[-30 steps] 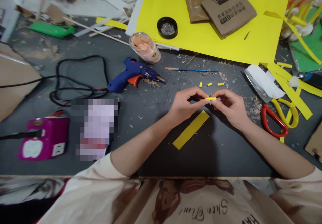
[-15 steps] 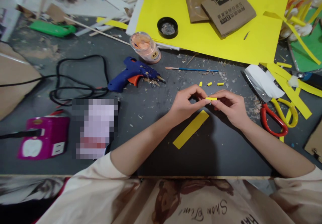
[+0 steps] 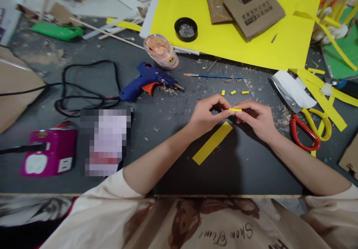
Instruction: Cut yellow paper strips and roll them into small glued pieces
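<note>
My left hand (image 3: 206, 115) and my right hand (image 3: 256, 117) meet over the grey table and pinch a thin rolled yellow paper stick (image 3: 235, 109) between their fingertips. The roll lies level between the two hands. A flat yellow paper strip (image 3: 212, 143) lies on the table just below them. Three short yellow rolled bits (image 3: 233, 92) lie just beyond the hands.
A blue glue gun (image 3: 147, 82) with a black cord (image 3: 84, 88) lies at the left. A thin paintbrush (image 3: 212, 77), a jar (image 3: 161, 52), a black lid (image 3: 186, 29), a big yellow sheet (image 3: 237, 36), cardboard pieces (image 3: 253, 8), red and yellow scissors (image 3: 307, 129) and a pink box (image 3: 47, 155) surround them.
Both hands keep pinching the yellow roll; fingers shift slightly, the roll stays in place.
</note>
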The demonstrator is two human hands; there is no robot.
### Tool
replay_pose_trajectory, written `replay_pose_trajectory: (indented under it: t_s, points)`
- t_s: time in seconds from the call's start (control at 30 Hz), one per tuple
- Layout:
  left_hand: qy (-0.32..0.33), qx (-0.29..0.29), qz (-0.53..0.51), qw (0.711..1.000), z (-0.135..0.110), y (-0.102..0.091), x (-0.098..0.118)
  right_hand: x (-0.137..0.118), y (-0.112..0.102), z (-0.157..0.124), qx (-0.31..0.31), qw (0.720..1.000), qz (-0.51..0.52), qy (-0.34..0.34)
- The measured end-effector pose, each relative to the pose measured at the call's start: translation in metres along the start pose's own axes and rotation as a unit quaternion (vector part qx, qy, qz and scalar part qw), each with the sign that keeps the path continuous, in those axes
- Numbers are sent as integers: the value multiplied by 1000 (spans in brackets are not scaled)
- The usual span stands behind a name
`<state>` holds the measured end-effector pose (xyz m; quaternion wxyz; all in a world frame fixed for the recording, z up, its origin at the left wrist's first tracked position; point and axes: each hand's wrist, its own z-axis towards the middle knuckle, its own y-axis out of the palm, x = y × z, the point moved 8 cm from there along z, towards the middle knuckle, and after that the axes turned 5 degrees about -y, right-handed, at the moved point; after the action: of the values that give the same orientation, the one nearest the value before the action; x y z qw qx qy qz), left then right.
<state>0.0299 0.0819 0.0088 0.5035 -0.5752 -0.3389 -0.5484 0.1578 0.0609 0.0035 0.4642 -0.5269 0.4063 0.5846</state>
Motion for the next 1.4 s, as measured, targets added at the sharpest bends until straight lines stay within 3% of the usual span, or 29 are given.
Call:
replay_pose_trajectory:
  t_s: [0.5, 1.0, 1.4]
  points:
    - [12, 2, -38, 999, 3, -2, 0, -4, 1, -1, 5, 997, -64, -32]
    - [-44, -35, -76, 996, 2, 3, -13, 1, -3, 0, 16, 998, -64, 0]
    - [-27, 6, -56, 998, 1, -1, -9, -3, -4, 2, 19, 995, -96, -12]
